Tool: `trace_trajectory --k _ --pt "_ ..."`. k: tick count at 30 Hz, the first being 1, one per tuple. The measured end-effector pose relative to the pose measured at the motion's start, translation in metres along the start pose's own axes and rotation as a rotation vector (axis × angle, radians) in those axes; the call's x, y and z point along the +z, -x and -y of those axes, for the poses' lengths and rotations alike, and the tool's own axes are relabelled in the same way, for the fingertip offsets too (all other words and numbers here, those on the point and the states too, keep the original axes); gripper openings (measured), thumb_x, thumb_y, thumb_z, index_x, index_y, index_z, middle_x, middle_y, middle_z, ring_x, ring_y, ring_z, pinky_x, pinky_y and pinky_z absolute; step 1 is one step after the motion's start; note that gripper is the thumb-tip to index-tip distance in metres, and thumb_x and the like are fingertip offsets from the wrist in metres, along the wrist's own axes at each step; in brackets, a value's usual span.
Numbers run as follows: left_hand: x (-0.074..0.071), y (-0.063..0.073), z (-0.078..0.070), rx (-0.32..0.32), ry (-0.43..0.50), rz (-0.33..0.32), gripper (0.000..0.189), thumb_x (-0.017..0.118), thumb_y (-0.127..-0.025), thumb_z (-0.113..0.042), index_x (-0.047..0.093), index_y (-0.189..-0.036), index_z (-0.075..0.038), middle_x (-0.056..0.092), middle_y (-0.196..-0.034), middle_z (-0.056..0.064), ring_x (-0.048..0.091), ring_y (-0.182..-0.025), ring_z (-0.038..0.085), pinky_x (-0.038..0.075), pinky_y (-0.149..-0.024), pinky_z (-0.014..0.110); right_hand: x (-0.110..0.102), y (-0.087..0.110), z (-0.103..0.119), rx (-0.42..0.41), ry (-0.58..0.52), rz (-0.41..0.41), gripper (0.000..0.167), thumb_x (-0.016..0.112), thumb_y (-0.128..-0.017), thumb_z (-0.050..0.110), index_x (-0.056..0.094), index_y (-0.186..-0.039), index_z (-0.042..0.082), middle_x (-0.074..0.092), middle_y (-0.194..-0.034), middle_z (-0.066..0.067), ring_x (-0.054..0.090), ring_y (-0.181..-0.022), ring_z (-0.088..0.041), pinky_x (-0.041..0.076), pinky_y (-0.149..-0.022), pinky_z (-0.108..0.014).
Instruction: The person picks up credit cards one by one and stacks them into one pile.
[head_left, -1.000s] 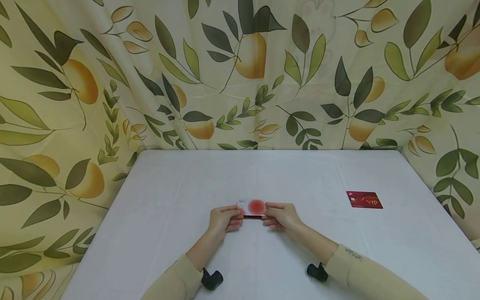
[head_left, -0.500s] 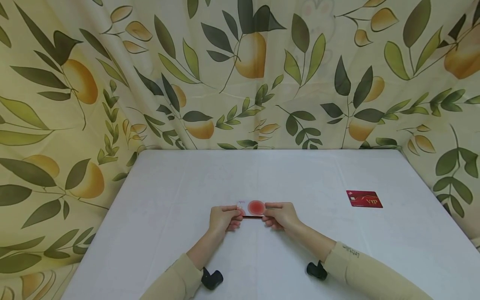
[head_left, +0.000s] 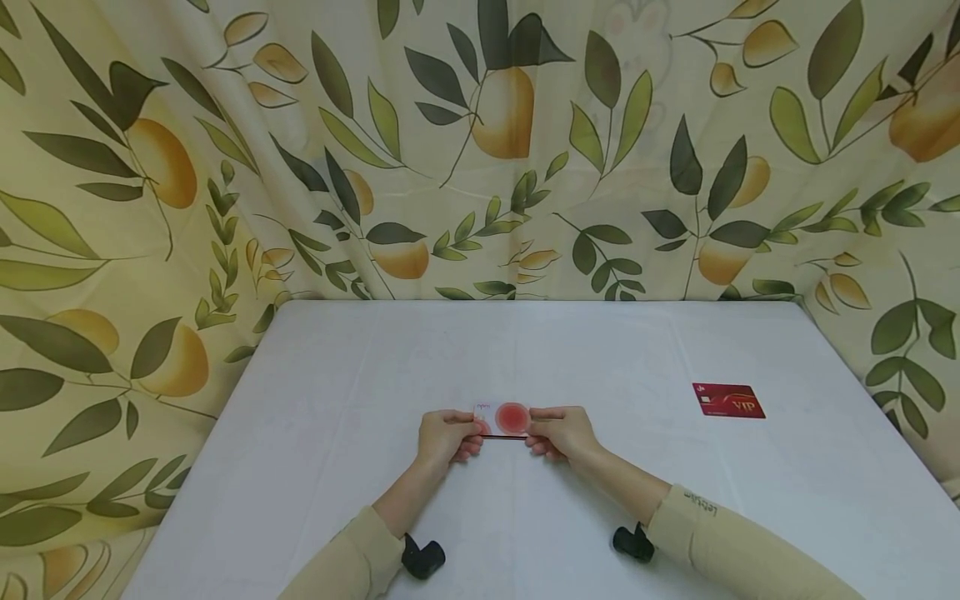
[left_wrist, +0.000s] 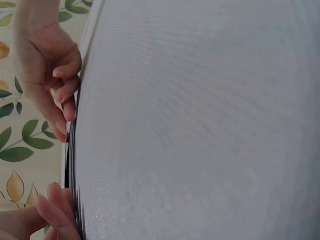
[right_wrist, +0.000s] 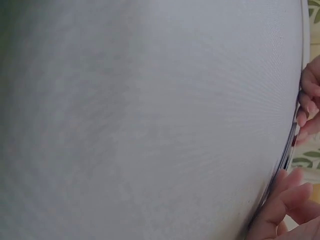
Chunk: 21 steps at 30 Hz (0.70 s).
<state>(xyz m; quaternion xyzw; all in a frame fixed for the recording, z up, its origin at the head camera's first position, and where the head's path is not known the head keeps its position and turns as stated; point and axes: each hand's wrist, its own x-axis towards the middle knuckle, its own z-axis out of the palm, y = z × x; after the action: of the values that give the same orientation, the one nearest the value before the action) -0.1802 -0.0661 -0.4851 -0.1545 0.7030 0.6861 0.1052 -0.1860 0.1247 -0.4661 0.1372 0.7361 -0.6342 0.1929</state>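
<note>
A white card with a large red circle [head_left: 512, 418] is held between both hands near the middle of the table. My left hand [head_left: 447, 437] pinches its left end. The right end is pinched by my right hand [head_left: 567, 433]. Along the card's near edge runs a thin dark strip [head_left: 504, 437]; what it belongs to is mostly hidden beneath. Both wrist views show the held piece only edge-on, low at the tabletop. A red card marked VIP [head_left: 729, 401] lies flat to the right, apart from both hands.
The white table [head_left: 375, 350] ends at a back edge in front of a curtain [head_left: 480, 192] printed with fruit and leaves. Black wrist devices [head_left: 424, 558] sit by both sleeves.
The white card has shifted slightly toward the person, and the dark strip along its near edge looks thinner. Both hands keep their hold; the VIP card stays put.
</note>
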Motion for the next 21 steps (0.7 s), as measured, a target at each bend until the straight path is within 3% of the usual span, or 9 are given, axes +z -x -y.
trace_trajectory --k 12,21 --pt "-0.0006 -0.0005 0.0009 0.011 -0.033 -0.005 0.023 0.066 -0.078 0.003 0.059 -0.1 0.007 0.064 -0.06 0.008 0.056 -0.04 0.008 0.044 -0.036 0.016 -0.0009 -0.0028 -0.0026 -0.006 0.047 -0.026 0.036 0.066 -0.081 0.006 0.06 -0.116 -0.002 0.064 -0.059 -0.006 0.059 -0.044 -0.009 0.042 -0.037 -0.015" --pt "-0.0013 -0.0028 0.0028 0.013 -0.026 0.004 0.026 0.068 -0.076 0.003 0.06 -0.1 0.008 0.063 -0.056 0.007 0.056 -0.039 0.007 0.045 -0.036 0.017 -0.0017 -0.0025 -0.0043 0.002 0.018 -0.017 0.037 0.067 -0.081 0.006 0.06 -0.116 -0.002 0.065 -0.06 -0.007 0.06 -0.045 -0.01 0.045 -0.038 -0.016"
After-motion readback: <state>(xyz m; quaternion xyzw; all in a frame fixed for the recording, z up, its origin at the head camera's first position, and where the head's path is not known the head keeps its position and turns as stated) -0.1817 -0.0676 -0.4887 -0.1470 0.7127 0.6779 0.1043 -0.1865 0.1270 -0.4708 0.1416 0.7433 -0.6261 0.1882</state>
